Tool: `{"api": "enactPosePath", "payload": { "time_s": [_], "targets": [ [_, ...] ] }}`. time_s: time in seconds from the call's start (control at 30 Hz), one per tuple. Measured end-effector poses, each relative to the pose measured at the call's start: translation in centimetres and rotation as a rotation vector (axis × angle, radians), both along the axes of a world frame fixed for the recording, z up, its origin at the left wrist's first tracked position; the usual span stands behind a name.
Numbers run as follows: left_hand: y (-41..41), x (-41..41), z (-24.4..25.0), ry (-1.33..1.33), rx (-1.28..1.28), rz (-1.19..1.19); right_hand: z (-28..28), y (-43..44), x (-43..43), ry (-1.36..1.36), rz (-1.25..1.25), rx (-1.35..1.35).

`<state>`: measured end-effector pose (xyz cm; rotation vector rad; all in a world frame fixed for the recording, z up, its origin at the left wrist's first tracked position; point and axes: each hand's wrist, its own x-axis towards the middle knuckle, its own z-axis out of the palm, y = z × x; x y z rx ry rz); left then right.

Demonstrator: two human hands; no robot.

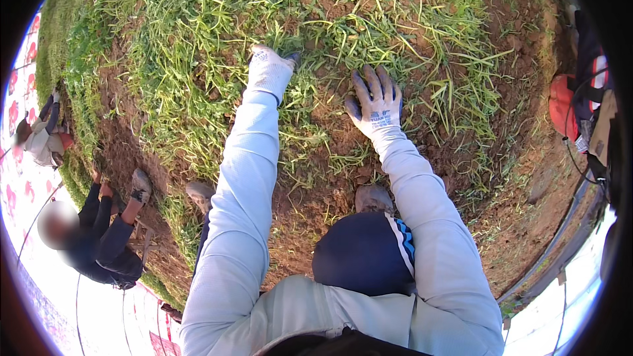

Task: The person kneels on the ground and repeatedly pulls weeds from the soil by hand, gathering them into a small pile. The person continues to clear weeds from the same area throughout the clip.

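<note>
Both of my hands wear white knitted work gloves with dark, soiled coated fingers. My left hand (pixel 271 63) reaches into leafy green plants (pixel 190 44); its fingers are bent and partly hidden, so what they hold cannot be told. My right hand (pixel 377 101) lies palm down on loose plants and brown soil, fingers spread, with nothing gripped. Cut or pulled green stems (pixel 457 89) lie scattered on the soil to its right. Below the hands, bare reddish-brown soil (pixel 296 212) shows between my feet.
My shoes (pixel 374 199) stand on the soil. At the left, a person in dark clothes (pixel 106 242) sits low by the plants, and another person (pixel 44 138) crouches farther off. A red object (pixel 563 106) and dark-clothed figure or bundle are at the right rim. A dark pipe or edging (pixel 549 249) curves at lower right.
</note>
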<state>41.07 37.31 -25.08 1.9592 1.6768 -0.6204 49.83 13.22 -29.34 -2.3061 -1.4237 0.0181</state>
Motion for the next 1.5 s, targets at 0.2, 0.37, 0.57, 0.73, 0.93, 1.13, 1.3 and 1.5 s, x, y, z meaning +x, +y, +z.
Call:
{"api": "enactPosePath", "payload": {
  "time_s": [0.2, 0.37, 0.57, 0.73, 0.93, 1.13, 1.3, 1.5],
  "targets": [
    [3.9, -2.1, -1.7, 0.036, -0.090, -0.184, 0.6, 0.4, -0.1, -0.006, 0.014, -0.006],
    [4.0, -2.6, -1.6, 0.020, -0.211, -0.252, 0.2, -0.2, 0.0, 0.025, -0.006, -0.033],
    [4.1, -2.5, 0.5, 0.042, -0.306, -0.521, 0.0, -0.1, 0.0, 0.020, 0.003, -0.012],
    [2.7, -1.5, 1.1, 0.118, -0.364, -0.845, -0.2, -0.2, 0.1, 0.013, 0.000, 0.019],
    [1.3, -5.6, -1.2, -0.039, -0.295, -0.363, 0.4, 0.0, 0.1, 0.033, 0.012, 0.040],
    [1.9, -6.9, 5.1, -0.479, -0.285, 0.472, -0.4, -1.1, 0.2, 0.043, 0.001, 0.002],
    [4.2, -7.6, 2.0, -0.621, -0.263, 0.325, 0.3, -0.4, 0.4, 0.044, -0.004, -0.045],
    [1.1, -2.2, -3.1, -0.111, -0.213, -0.119, 0.6, 0.0, 0.4, 0.050, 0.008, -0.026]
  ]
}}
